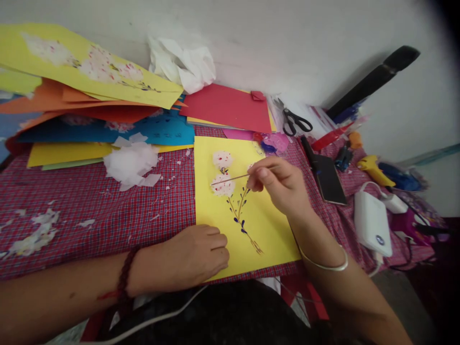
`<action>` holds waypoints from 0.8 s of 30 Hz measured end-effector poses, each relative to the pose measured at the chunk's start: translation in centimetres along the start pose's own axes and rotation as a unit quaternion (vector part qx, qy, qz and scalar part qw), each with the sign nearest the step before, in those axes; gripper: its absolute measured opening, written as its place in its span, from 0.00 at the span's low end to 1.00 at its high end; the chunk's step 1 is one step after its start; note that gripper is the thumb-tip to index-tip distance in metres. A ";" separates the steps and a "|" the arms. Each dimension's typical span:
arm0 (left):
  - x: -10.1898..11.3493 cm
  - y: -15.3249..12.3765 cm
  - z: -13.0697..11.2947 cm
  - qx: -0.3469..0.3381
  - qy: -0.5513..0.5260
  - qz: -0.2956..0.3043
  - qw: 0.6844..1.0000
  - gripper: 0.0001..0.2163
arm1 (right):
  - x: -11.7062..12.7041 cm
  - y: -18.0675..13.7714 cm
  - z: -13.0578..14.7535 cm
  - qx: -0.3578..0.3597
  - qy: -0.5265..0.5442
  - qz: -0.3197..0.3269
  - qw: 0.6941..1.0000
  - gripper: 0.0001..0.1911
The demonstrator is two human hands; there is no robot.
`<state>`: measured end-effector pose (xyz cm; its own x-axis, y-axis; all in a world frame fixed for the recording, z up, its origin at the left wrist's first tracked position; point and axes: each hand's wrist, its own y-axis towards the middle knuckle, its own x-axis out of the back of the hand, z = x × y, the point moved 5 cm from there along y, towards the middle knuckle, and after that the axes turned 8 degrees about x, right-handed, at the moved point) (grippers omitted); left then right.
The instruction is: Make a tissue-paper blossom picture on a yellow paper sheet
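A yellow sheet of paper point(215, 215) lies before me, with a painted branch point(243, 225) of blue leaves and brown stems. On it are white, red-flecked flowers; the lower flower point(223, 185) lies under the tip of a thin stick point(233, 178). My right hand point(275, 182) pinches this stick near its other end, partly covering another flower at the right. My left hand point(201, 251) rests on the sheet's lower left edge, fingers curled in and pressed together, with nothing visible in them.
Left of the sheet sits a pile of white tissue pieces point(131, 160), with scraps point(39, 232) on the checked cloth point(143, 215). Coloured papers and a finished-looking yellow flower picture point(108, 67) lie behind. To the right are scissors point(295, 120), a black phone point(328, 177) and a white power bank point(372, 223).
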<state>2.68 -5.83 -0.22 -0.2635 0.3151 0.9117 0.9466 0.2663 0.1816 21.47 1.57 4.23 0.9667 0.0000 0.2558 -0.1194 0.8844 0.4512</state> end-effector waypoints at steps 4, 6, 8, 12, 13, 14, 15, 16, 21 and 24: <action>0.1 0.0 0.0 0.001 0.001 0.000 1.000 0.11 | 0.1 0.2 -0.8 -0.038 0.017 0.042 0.998 0.13; 0.2 0.0 0.0 0.003 0.000 -0.001 1.000 0.11 | 1.2 0.4 -1.0 -0.048 0.029 0.005 0.998 0.12; 0.2 0.1 0.0 0.003 0.000 0.000 1.000 0.11 | 2.1 0.6 -1.1 -0.057 0.048 -0.030 0.997 0.11; 0.4 0.1 -0.1 0.001 -0.002 0.001 1.000 0.11 | 1.9 0.5 -1.3 -0.063 0.084 -0.034 0.994 0.11; 0.4 0.1 -0.1 -0.001 -0.006 0.003 1.000 0.11 | 1.6 0.5 -1.4 -0.064 0.084 -0.019 0.994 0.11; 0.4 0.0 -0.2 -0.002 -0.011 0.005 1.000 0.10 | 1.3 0.5 -1.4 -0.065 0.081 -0.001 0.995 0.12; 0.3 0.0 -0.2 -0.001 -0.016 0.008 1.000 0.10 | 1.2 0.6 -1.5 -0.067 0.077 0.015 0.995 0.12; 0.2 -0.1 -0.2 0.002 -0.022 0.013 1.000 0.09 | 1.4 0.7 -1.6 -0.068 0.071 0.023 0.995 0.14; -0.4 -0.4 0.0 0.007 -0.029 0.019 0.999 0.09 | 7.3 1.8 -2.5 -0.017 -0.003 -0.165 0.986 0.19; -0.3 -0.3 0.0 0.004 -0.032 0.012 0.999 0.09 | 11.0 1.8 -3.4 0.019 -0.074 -0.277 0.958 0.19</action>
<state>2.47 -6.05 -0.53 -0.2531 0.3783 0.8904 0.9513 0.2647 0.1579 32.67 4.73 4.89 0.8418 -0.5330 0.0858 0.3917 0.7124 0.5823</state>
